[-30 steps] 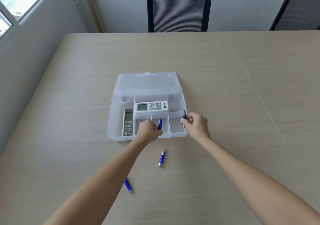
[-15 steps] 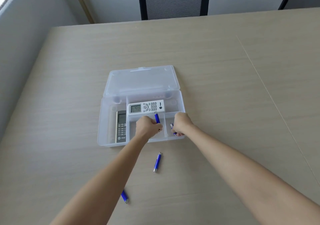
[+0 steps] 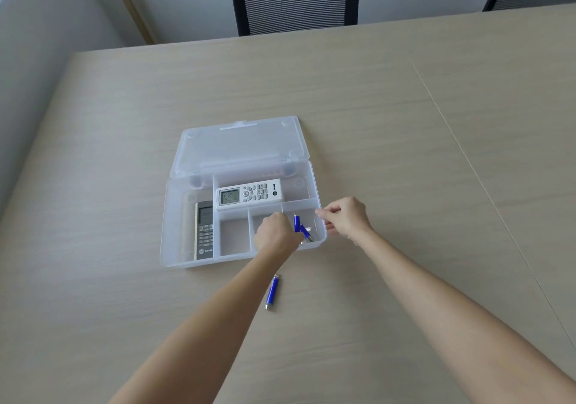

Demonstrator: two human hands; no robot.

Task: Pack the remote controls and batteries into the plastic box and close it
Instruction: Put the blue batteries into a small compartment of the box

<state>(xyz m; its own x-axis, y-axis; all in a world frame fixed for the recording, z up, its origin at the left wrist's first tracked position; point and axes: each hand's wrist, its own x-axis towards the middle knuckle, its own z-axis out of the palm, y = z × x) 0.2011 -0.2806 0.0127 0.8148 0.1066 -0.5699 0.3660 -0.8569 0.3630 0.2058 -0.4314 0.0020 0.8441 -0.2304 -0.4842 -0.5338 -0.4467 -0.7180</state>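
Beside left hand point(image 3: 276, 235) — two batteries point(image 3: 301, 229)

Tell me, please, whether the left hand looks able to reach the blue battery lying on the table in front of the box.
Probably yes. The battery lies in the open on the table, just nearer than the plastic box, with nothing over or beside it. The left hand is above the box's front edge, close by.

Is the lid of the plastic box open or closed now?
Open. The lid lies folded back behind the box, so both remotes inside show.
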